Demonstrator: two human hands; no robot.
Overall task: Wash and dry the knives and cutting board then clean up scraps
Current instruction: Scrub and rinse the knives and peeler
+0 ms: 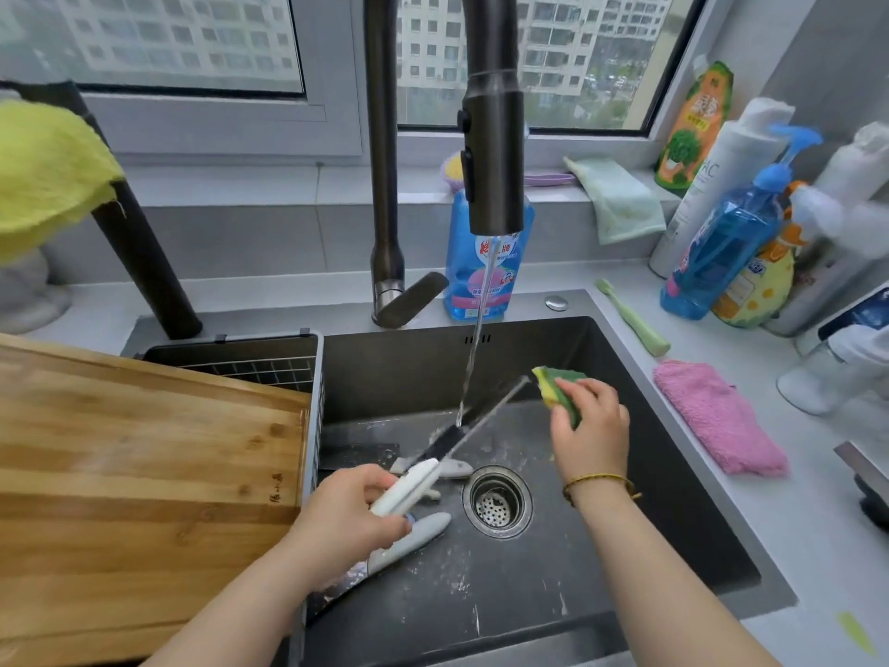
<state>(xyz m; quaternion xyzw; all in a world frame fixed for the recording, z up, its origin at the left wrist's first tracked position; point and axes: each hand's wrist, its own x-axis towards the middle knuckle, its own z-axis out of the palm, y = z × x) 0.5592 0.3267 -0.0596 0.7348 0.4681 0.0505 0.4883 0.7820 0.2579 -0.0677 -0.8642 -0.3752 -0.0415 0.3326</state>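
My left hand (344, 517) grips the white handle of a knife (474, 421) and holds its dark blade edge-up under the running water (474, 358) in the dark sink (673, 474). My right hand (589, 433) holds a yellow-and-green sponge (560, 385) just off the blade's tip. Two more knives lie on the sink floor: one with a grey handle (418, 536) under my left hand, another (454, 469) beside the drain. The wooden cutting board (144, 474) rests over the sink's left side.
The drain strainer (498, 503) sits mid-sink, and a wire basket (250, 363) stands behind the board. The dark tap (493, 151) hangs overhead. A pink cloth (719, 416), green brush (632, 317), dish soap (481, 276) and several bottles (721, 252) crowd the right counter.
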